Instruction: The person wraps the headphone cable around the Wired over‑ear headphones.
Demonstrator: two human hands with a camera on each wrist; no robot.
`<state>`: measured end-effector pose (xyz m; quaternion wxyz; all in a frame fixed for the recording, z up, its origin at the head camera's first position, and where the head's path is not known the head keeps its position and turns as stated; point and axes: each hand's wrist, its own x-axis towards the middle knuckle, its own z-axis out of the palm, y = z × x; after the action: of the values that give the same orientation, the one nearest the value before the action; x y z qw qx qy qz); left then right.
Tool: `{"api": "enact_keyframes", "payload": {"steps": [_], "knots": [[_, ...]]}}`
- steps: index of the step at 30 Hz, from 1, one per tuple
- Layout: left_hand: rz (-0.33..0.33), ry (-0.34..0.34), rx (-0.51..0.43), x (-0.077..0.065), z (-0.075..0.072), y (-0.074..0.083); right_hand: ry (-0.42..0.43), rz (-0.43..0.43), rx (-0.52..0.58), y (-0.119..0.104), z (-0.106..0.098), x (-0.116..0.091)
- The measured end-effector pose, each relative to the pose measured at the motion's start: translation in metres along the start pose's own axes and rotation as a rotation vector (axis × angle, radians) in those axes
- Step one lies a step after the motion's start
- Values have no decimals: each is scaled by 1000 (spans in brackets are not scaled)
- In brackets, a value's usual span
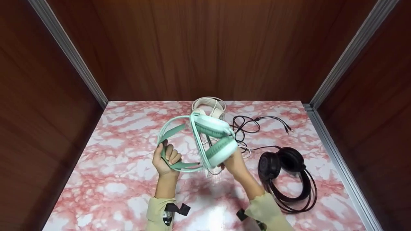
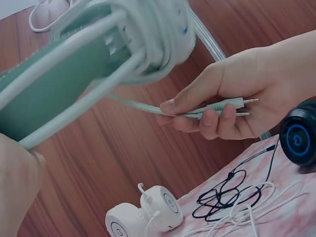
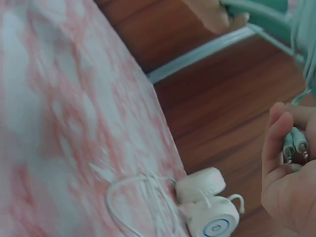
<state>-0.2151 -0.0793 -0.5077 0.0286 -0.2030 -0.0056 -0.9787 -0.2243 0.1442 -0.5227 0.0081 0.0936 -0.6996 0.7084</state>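
Mint-green headphones [image 1: 223, 152] are held up above the table, their cable wound in several turns around the ear cups. My left hand [image 1: 167, 160] grips them by the headband, fingers curled round it. At the ear-cup side, my right hand [image 1: 237, 165] is partly hidden behind a cup in the head view. The left wrist view shows this right hand pinching the cable's end, with two audio plugs [image 2: 224, 105] lying across its fingers. Their metal tips also show in the right wrist view, at the curled fingers [image 3: 276, 143].
White headphones [image 1: 218, 113] stand at the table's back edge, with a loose white cable [image 2: 252, 212]. Black headphones [image 1: 269, 165] lie at the right, their black cable [image 1: 247, 123] tangled behind them. Wooden panels [image 1: 205, 51] enclose the pink marbled table [image 1: 118, 189].
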Motion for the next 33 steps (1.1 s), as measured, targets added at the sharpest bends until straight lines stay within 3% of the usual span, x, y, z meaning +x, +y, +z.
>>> {"api": "enact_keyframes", "payload": {"steps": [1, 5, 9, 12, 18, 23, 26, 33], "knots": [[23, 26, 22, 0, 0, 0, -11, 9, -40, -3, 3, -4], [115, 122, 117, -3, -3, -2, -59, 34, -23, -14, 11, -18], [196, 202, 252, -5, -7, -6, -25, 92, -6, -10, 16, -23], [250, 224, 371, -4, -10, -11, 13, 156, 82, -3, 17, -23], [370, 174, 636, -11, -17, -23, -32, 258, 411, -10, 15, -30], [412, 118, 736, -22, -28, -32, -32, 331, 612, -21, 7, -37], [394, 87, 832, -30, -35, -38, 10, 361, 628, -22, 1, -36], [317, 19, 1042, -52, -48, -48, 198, 380, 580, -13, -7, -36]]}}
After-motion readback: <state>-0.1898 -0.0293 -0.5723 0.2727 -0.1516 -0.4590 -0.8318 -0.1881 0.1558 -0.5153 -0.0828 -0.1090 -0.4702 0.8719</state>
